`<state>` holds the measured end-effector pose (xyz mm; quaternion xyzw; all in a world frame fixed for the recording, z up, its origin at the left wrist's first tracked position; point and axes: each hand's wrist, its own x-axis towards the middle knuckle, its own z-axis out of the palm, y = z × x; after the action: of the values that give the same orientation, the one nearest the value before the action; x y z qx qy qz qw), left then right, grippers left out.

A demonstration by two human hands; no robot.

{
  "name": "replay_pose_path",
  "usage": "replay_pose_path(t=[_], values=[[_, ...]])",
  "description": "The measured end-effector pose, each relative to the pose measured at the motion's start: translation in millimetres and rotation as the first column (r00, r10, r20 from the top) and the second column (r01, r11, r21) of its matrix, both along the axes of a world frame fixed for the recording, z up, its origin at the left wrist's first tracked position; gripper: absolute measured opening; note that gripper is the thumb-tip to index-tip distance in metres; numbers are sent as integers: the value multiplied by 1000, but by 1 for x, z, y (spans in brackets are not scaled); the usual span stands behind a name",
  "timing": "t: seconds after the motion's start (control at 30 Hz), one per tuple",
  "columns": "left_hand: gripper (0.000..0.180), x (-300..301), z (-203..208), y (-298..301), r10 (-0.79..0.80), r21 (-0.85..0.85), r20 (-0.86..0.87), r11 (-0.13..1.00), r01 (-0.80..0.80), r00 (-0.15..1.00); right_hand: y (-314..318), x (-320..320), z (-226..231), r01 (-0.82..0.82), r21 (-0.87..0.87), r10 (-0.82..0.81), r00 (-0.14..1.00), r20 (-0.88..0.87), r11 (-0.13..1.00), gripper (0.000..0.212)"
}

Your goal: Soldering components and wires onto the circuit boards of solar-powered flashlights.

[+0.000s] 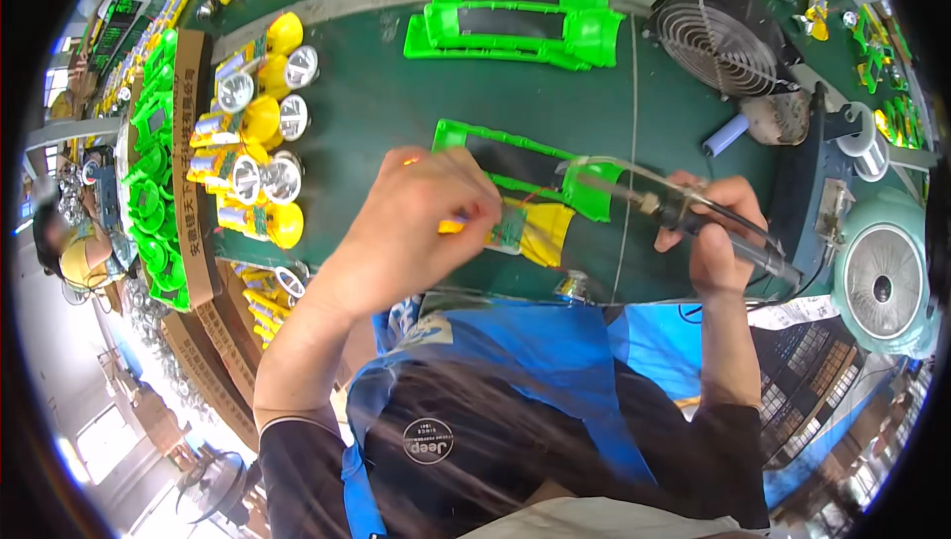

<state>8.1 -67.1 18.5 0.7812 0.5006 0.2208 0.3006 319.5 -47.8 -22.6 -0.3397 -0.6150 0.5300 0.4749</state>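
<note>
My right hand point(721, 227) grips a soldering iron point(671, 212) with a thin clear tube curving along it, its front end pointing left over a green plastic frame point(594, 200). That frame lies on the bench and has a dark panel in it. My left hand point(411, 212) is closed in a pinch above the frame's left part; what its fingertips hold is hidden. Beside those fingers lies a yellow lamp housing point(548, 232) with a small green circuit board point(508, 229). Thin wires run near the housing. A silvery reflector point(575, 287) sits at the bench's near edge.
Yellow lamp assemblies with reflectors point(260, 121) stand in rows at left, beside a cardboard box point(196, 182) of green parts. Stacked green frames point(515, 22) lie at the far middle. A black fan point(721, 36), a bluish cylinder point(726, 135) and a solder spool point(870, 155) are right.
</note>
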Motion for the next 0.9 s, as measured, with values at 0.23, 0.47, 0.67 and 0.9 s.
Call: replay_pose_path(t=[0.23,0.47,0.67,0.9], values=[[29,-12,-9,49,-47,119,-291,989,85,955,45,-53,11,115,275,-135,989,55,954,34],[53,-33,1,-13,-62,317,-297,935,159,953,123,-101,-1,157,752,-489,838,241,641,39],[54,-61,-17,-55,149,364,-75,924,-112,986,134,-109,-13,146,704,-421,876,235,695,37],[52,-92,58,26,386,382,105,835,-396,916,42,-40,-11,127,644,-410,857,311,754,35]])
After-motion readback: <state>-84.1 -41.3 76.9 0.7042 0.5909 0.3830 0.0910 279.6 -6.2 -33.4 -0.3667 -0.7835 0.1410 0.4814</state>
